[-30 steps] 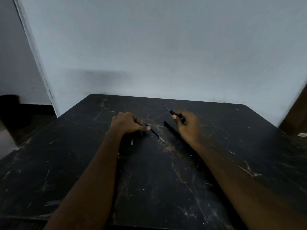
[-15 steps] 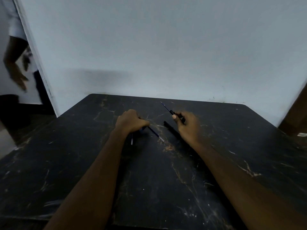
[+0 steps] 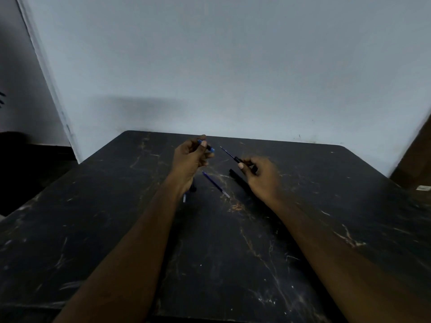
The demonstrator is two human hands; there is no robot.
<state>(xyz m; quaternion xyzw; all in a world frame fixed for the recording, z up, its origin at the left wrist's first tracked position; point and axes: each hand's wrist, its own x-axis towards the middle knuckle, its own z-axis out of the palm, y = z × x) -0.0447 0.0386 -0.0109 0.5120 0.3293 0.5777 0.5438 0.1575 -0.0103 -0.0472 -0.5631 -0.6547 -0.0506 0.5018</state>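
A black, scratched table [image 3: 233,264] stands against a pale wall [image 3: 233,66] — on it lie a blue refill [image 3: 216,184] and, just beside it, a black pen barrel [image 3: 238,178] — with a brown panel [image 3: 415,159] at the right edge.

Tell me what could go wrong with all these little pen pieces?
1. The left hand only pinches the blue-tipped piece up in the air; it might slip and bounce away.
2. The pointed pen part in the right hand aims toward the left hand and could poke it.
3. The loose blue refill and black barrel lie on the dark table; an arm might roll them off.
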